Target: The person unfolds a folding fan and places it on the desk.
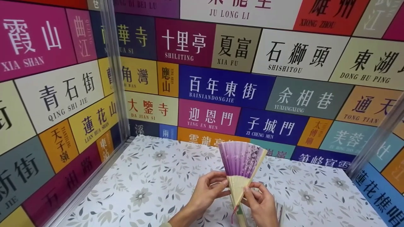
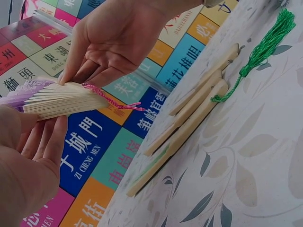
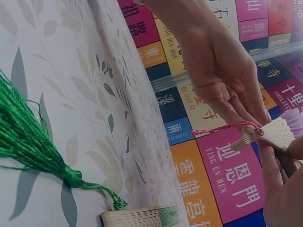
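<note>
Head view: left hand pinches the left edge of the fan, thumb and fingers bent onto it; right hand pinches the other edge, lower down by the ribs. Fan is up in the air over the table, held between both hands, part spread, leaf end up, narrow end down. Leaf is purple with dark and pale blossom print, ribs pale wood. Pink cord dangles from the narrow end. Below the hands, left wrist view gives three pale wood pieces on the table, side by side at a slant; the nearest, a folded fan with a green patch, has a green tassel tied at one end. Right wrist view shows its stacked ribs. Table cover is white, grey leaves and flowers. Around it, walls of coloured blocks with Chinese place names and pinyin; clear strips at the corners.
</note>
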A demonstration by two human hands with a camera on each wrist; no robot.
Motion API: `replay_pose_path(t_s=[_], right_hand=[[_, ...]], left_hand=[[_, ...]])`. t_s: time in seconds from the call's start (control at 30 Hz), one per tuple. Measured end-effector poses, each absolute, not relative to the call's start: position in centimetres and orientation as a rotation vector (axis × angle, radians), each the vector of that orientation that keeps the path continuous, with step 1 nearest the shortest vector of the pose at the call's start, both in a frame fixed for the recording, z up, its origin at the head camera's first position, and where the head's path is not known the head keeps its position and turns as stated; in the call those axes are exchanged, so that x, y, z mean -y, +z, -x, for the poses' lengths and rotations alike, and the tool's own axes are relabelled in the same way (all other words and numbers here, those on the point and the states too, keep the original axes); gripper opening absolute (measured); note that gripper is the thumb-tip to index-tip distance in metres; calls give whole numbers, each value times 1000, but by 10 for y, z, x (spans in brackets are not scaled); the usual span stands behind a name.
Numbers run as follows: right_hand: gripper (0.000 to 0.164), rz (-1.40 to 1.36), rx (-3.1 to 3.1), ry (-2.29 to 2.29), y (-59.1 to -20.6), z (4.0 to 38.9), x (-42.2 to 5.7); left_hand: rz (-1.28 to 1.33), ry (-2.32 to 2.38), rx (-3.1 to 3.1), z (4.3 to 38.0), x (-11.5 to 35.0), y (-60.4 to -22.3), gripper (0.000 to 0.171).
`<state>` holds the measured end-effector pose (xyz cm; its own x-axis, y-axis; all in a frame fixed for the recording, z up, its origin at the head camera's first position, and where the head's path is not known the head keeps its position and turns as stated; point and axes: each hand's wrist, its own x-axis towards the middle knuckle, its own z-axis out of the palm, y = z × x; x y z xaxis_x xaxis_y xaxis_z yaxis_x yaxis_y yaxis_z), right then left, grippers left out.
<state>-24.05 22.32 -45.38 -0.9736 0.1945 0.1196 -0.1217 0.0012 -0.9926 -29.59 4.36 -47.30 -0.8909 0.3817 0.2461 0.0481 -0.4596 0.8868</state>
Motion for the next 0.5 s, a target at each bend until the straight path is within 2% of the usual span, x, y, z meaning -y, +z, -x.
replay_pose_path(t_s=[0.5], right_hand=[[28,54,2017,2156,-455,240,-222]], left_hand=[[-619,2449,-1529,296,-43,-472,33]])
